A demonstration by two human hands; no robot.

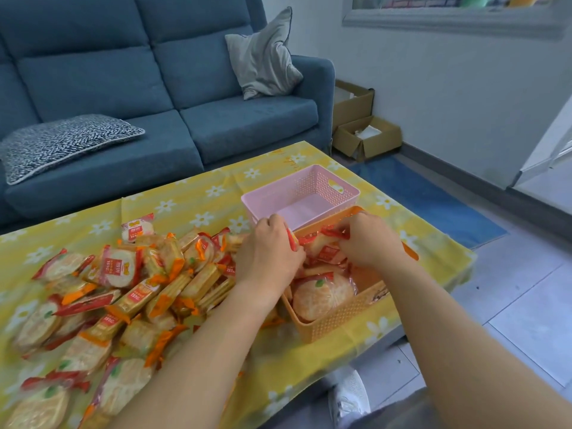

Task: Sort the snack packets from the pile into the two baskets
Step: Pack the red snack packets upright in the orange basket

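The sorting has barely started. The orange basket [337, 322], at the right of centre in the frame, holds a few round cracker packets. The pink basket [309, 185] just behind it, touching or nearly so, shows only its bare floor. Most of the work is left: the pile [123, 289] covers the lower left of the yellow flowered table [201, 193], a mix of round red-sealed packets and long orange-sealed ones.

Both hands are over the orange basket. The left hand [269, 252] has its fingers curled round an edge-on packet [292, 240] at the basket's left rim. This packet stands on its side with its thin red edge towards the camera, and its long axis runs roughly up and down the frame. The right hand [368, 239] seems to pinch the red seal of a labelled packet [328, 253] inside the basket, which lies label up with its seal towards the far rim.

Nearer the bottom of the frame, a big round packet [322, 297] lies flat in the basket. In the pile, many of the long packets run from lower left to upper right.
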